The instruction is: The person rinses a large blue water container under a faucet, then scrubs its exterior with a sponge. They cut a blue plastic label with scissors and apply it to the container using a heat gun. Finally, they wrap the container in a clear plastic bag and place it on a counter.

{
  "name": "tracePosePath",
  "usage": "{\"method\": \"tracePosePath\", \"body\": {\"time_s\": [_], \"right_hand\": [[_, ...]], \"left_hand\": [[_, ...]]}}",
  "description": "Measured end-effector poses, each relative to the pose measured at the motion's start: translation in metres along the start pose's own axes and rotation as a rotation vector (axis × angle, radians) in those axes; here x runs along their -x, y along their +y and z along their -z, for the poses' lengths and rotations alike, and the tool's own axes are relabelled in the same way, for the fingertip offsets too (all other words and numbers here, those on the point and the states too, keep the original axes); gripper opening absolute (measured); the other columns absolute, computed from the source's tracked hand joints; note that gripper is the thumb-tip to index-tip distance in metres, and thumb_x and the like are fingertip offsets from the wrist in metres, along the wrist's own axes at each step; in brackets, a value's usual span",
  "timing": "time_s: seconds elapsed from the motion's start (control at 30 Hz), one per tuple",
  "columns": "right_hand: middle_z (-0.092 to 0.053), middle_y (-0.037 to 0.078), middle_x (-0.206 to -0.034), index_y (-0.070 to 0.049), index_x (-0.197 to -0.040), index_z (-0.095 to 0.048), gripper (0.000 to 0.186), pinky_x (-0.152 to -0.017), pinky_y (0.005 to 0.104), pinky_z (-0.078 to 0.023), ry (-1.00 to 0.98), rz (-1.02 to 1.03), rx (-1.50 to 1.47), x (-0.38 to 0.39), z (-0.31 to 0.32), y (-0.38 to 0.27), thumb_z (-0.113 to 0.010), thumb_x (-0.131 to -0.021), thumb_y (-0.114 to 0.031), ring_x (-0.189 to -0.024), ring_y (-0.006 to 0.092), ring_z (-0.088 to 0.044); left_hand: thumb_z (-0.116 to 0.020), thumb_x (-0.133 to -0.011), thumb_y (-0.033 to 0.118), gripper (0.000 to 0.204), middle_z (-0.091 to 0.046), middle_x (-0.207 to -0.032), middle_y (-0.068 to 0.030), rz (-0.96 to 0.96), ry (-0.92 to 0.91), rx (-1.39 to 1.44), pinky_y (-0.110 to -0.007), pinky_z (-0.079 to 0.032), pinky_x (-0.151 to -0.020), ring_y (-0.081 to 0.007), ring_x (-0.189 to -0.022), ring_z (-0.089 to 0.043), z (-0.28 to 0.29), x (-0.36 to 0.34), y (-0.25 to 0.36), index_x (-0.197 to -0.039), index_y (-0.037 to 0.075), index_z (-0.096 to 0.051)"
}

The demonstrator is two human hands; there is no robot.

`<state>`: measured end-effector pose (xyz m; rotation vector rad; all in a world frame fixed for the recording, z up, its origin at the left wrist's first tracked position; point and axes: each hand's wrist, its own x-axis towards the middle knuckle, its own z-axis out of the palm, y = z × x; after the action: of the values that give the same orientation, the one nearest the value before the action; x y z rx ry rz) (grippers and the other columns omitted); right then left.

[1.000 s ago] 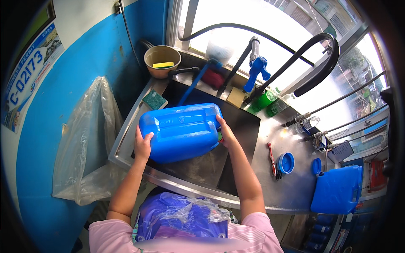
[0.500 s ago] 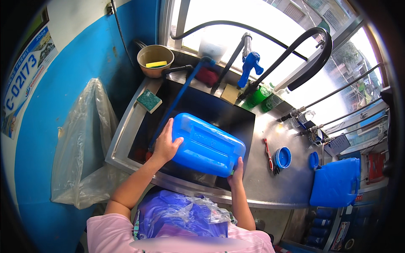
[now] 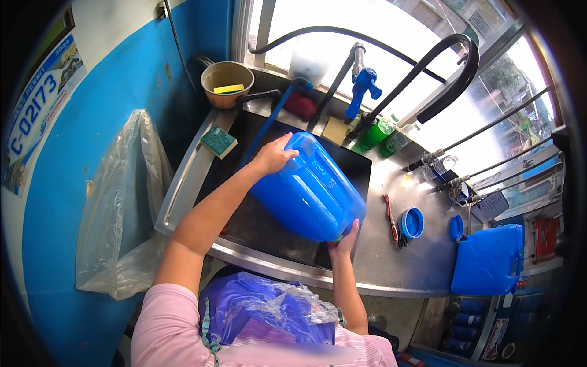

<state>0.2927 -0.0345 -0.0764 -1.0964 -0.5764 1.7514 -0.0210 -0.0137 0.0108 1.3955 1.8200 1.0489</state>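
A large blue plastic jug [image 3: 302,189] is held turned diagonally over the dark steel sink [image 3: 211,186]. My left hand [image 3: 276,154] grips its upper end, fingertips curled over the edge. Lower on the right, my right hand [image 3: 345,240] holds the other end, near a small green part that is mostly hidden. A green scrub sponge [image 3: 217,140] lies on the sink's left ledge. A blue pipe [image 3: 264,131] runs down into the sink behind the jug, and a blue-handled tap [image 3: 362,85] hangs above.
A pot [image 3: 225,101] with a yellow sponge stands back left. Bottles [image 3: 373,134] line the back rim. A red brush [image 3: 391,220], scissors [image 3: 402,238], a round blue lid [image 3: 411,223] and another jug [image 3: 486,260] sit right. A plastic sheet [image 3: 116,208] hangs left.
The jug has swung from nearly horizontal to a steep diagonal. My left hand has moved up and toward the back; my right hand has dropped down and shifted rightward.
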Motion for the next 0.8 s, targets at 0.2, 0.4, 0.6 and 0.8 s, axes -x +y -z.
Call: {"method": "tracePosePath", "body": {"time_s": [0.2,0.4,0.6,0.8], "right_hand": [[-0.062,0.007,-0.119,-0.011,-0.131,-0.049,0.064,-0.078,0.0364,-0.056,-0.079,-0.069,0.114,-0.022,-0.020,-0.021,-0.041,-0.093,-0.061,-0.102,0.0217,-0.064],[-0.060,0.013,-0.121,-0.006,-0.134,-0.044,0.066,-0.082,0.0375,-0.056,-0.117,-0.101,0.063,-0.032,-0.032,-0.026,-0.052,-0.091,-0.055,-0.103,0.0257,-0.064],[-0.061,0.012,-0.119,-0.006,-0.132,-0.046,0.063,-0.082,0.0373,-0.056,-0.107,-0.118,0.080,-0.030,-0.030,-0.021,-0.053,-0.091,-0.053,-0.101,0.0257,-0.065],[-0.063,0.010,-0.116,-0.009,-0.130,-0.048,0.059,-0.077,0.0372,-0.057,-0.087,-0.113,0.092,-0.028,-0.025,-0.021,-0.049,-0.092,-0.054,-0.098,0.0243,-0.066]], "left_hand": [[-0.057,-0.088,0.034,0.071,-0.043,-0.143,-0.0267,0.058,0.103,0.061,-0.036,-0.033,-0.110,-0.0325,-0.133,-0.043,0.020,0.019,-0.018,-0.145,-0.002,-0.034],[-0.055,-0.089,0.034,0.073,-0.043,-0.142,-0.0289,0.109,0.141,0.069,-0.036,-0.032,-0.110,-0.0339,-0.133,-0.043,0.029,0.030,-0.033,-0.145,-0.005,-0.031],[-0.056,-0.088,0.035,0.073,-0.043,-0.141,-0.0295,0.142,0.123,0.097,-0.036,-0.033,-0.109,-0.0348,-0.132,-0.044,0.029,0.033,-0.036,-0.144,-0.005,-0.032],[-0.057,-0.088,0.035,0.072,-0.045,-0.139,-0.0297,0.142,0.126,0.045,-0.037,-0.034,-0.108,-0.0358,-0.131,-0.045,0.023,0.032,-0.035,-0.144,-0.005,-0.033]]}}
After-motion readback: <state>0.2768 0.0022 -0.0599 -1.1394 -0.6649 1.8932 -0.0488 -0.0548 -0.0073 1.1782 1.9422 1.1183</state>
